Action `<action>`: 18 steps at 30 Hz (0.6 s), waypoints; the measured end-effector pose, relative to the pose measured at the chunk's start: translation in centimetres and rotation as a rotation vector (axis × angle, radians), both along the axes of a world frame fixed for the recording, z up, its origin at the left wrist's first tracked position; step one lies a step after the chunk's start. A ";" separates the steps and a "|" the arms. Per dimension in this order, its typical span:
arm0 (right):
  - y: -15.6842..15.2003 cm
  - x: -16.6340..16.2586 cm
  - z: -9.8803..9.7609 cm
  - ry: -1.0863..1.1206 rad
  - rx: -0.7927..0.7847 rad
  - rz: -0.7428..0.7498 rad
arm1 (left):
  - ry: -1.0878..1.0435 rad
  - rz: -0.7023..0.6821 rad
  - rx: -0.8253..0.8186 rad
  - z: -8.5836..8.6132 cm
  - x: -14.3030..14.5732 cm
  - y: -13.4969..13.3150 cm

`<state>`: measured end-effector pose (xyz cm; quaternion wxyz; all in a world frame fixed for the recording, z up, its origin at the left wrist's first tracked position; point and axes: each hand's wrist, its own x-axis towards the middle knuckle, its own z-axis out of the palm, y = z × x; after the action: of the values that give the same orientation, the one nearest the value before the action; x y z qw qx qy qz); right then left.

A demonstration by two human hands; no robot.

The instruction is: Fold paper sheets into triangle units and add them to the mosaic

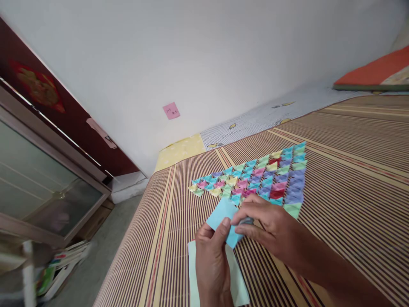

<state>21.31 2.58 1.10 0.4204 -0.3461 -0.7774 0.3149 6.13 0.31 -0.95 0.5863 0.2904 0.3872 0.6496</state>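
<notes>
From my remote seat I see one blue sheet [220,213] held up over the striped mat [345,187], and I place everything by it. At its near edge, the left hand [212,256] has it clamped, thumb on top and fingers behind. At its right edge, the right hand [271,219] has its fingers curled toward the thumb around something small and bluish-grey [246,221]; I cannot tell whether they are closed on it or whether it is part of the sheet.

I judge the sheet to be paper: nearly weightless, limp across its width, crisp once creased, easily torn. I would pinch it lightly near an edge and keep the pads flat.

My count: two hands, one blue sheet, and at least one pale green sheet [236,281] on the near side of it, perhaps a stack. Beyond the blue sheet lie several dozen folded pieces [255,177], overlapping too much for an exact number.
</notes>
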 end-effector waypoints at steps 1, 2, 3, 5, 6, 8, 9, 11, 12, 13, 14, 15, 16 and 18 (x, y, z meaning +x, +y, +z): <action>0.2 -0.1 -0.1 0.048 -0.038 -0.070 | 0.006 -0.001 0.001 0.0 0.2 0.0; 0.4 -0.2 -0.2 0.095 -0.071 -0.126 | 0.010 0.000 -0.002 0.1 0.3 -0.1; 0.5 -0.2 -0.3 0.137 -0.091 -0.162 | 0.011 0.005 -0.007 0.1 0.4 -0.1; 0.9 -0.2 -0.4 0.201 -0.099 -0.173 | 0.002 0.022 -0.024 0.1 0.5 -0.2; 1.1 -0.1 -0.4 0.226 -0.091 -0.158 | -0.005 0.029 -0.032 0.0 0.6 -0.2; 1.2 0.0 -0.5 0.271 -0.078 -0.122 | -0.023 0.037 -0.037 0.0 0.6 -0.2; 1.2 0.1 -0.6 0.294 -0.088 -0.108 | -0.033 0.039 -0.036 0.0 0.6 -0.3; 1.1 0.0 -0.7 0.335 -0.147 -0.088 | -0.051 0.038 -0.032 -0.1 0.7 -0.3; 1.0 -0.2 -0.7 0.355 -0.185 -0.085 | -0.056 0.037 -0.030 -0.1 0.8 -0.3; 0.9 -0.3 -0.8 0.369 -0.219 -0.084 | -0.056 0.035 -0.030 -0.1 0.9 -0.3; 0.8 -0.5 -0.8 0.375 -0.245 -0.089 | -0.051 0.032 -0.031 -0.1 0.9 -0.3; 0.7 -0.7 -0.8 0.374 -0.257 -0.099 | -0.044 0.029 -0.031 -0.2 0.9 -0.3; 0.7 -0.8 -0.8 0.368 -0.258 -0.114 | -0.036 0.026 -0.032 -0.2 0.9 -0.2; 0.6 -1.1 -0.7 0.341 -0.226 -0.151 | -0.019 0.022 -0.036 -0.3 0.8 -0.2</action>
<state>20.21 3.22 0.37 0.5269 -0.3899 -0.6265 0.4217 6.95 0.14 -1.27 0.5880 0.2694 0.3964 0.6516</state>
